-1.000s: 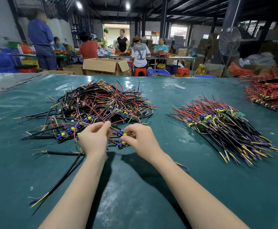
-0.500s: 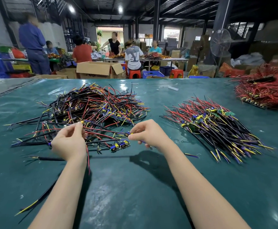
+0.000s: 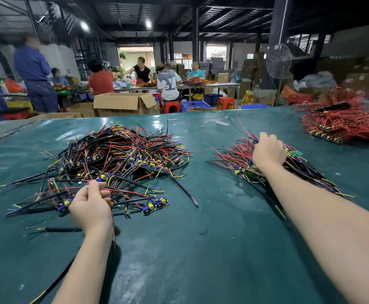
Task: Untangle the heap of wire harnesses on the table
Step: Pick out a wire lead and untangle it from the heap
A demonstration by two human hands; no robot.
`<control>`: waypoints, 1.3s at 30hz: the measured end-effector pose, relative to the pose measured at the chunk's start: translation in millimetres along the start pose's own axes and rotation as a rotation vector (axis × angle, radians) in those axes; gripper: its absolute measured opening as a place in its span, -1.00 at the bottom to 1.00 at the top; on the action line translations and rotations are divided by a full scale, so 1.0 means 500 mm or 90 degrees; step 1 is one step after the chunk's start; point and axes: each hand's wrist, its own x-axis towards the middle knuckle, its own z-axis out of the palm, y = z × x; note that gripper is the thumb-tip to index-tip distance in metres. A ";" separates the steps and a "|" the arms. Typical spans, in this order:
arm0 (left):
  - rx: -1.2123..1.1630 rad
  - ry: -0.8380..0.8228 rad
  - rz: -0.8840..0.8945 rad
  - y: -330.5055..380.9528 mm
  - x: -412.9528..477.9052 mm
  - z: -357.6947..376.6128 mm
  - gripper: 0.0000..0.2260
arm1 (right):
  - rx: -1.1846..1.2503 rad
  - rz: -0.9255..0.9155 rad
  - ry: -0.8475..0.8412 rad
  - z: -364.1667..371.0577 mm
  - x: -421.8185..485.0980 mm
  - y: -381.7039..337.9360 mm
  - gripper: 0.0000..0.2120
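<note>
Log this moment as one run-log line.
left hand: grips red wires at near edge of tangled heap | right hand: on sorted harness pile, fingers curled, grip unclear | heap: tangled

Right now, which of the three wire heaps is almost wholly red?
The far-right heap of red wires; the other two mix in black and yellow.

Left hand point(image 3: 91, 205) grips red and black wires at near side of tangled heap point(image 3: 122, 154), tabletop point(image 3: 201, 249) left. Right hand point(image 3: 268, 151) curled on sorted bundle point(image 3: 229, 154); red pile point(image 3: 343, 126) far-right corner.
</note>
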 end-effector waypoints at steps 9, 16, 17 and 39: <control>0.525 -0.404 0.237 -0.026 -0.051 0.013 -0.85 | 0.145 -0.195 -0.096 0.042 -0.154 -0.128 -0.70; 0.677 -0.412 0.313 -0.024 -0.054 0.007 -0.77 | 0.127 -0.448 -0.224 0.084 -0.309 -0.166 -0.67; 0.674 -0.410 0.313 -0.024 -0.054 0.007 -0.82 | 0.131 -0.473 -0.234 0.082 -0.314 -0.172 -0.66; 0.051 -0.356 -0.111 -0.018 -0.096 0.050 -0.84 | 0.872 -0.094 -0.610 0.031 -0.323 -0.175 -0.91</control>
